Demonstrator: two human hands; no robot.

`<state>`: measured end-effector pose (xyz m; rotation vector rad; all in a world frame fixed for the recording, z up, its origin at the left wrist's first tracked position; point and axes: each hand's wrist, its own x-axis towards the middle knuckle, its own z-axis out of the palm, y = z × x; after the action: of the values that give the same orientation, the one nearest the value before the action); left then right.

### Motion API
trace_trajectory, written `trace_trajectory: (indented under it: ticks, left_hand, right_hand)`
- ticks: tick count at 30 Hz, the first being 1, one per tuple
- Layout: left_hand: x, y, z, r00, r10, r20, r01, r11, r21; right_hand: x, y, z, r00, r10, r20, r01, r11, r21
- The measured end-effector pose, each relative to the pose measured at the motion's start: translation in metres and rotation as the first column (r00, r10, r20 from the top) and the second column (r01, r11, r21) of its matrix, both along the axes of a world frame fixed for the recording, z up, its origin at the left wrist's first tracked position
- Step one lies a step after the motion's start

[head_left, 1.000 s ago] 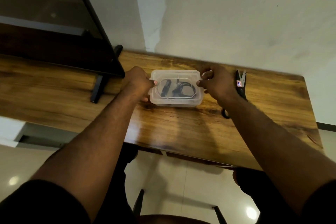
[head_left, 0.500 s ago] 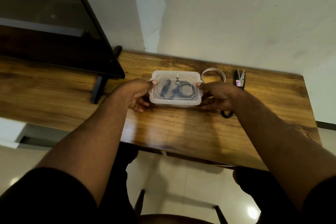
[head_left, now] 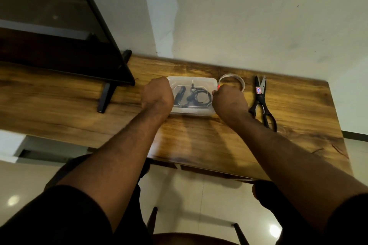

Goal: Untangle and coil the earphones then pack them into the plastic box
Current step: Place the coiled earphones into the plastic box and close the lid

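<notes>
The plastic box (head_left: 192,95) sits on the wooden table (head_left: 199,141) toward its far edge, with the earphones (head_left: 191,96) coiled inside and seen through what looks like a clear lid already on top, so the step in hand is most likely the closing of the box. The left hand (head_left: 157,95) wraps the box's left end, fingers curled down over the rim and out of sight below it. The right hand (head_left: 229,99) is curled into a loose fist at the right end, its thumb tip touching the box's corner; whether the fingers truly clamp the rim I cannot tell. The next move probably calls for even downward pressure at both ends until the lid seats, then letting go. Room is tight on the sides: a roll of tape (head_left: 232,82) lies just beside the right hand, scissors (head_left: 261,101) lie a little further right, and a dark screen (head_left: 59,32) on its stand (head_left: 105,96) stands near the left hand. The wall is close behind the box; the open table lies toward the person.
</notes>
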<state>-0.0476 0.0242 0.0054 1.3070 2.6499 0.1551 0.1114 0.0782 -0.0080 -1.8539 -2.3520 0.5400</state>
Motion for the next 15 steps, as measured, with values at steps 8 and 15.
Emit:
trace_trajectory:
  ticks: [8, 15]
  left_hand:
    - [-0.002, 0.006, 0.019, 0.962, 0.078, 0.261, -0.12, 0.981, 0.15]
    - [0.066, 0.021, 0.033, 0.784, -0.189, 0.591, -0.137, 0.877, 0.462]
  right_hand:
    - [0.026, 0.004, 0.002, 0.817, -0.212, -0.536, 0.111, 0.97, -0.216]
    - [0.106, 0.014, 0.049, 0.765, -0.217, -0.606, 0.263, 0.965, -0.014]
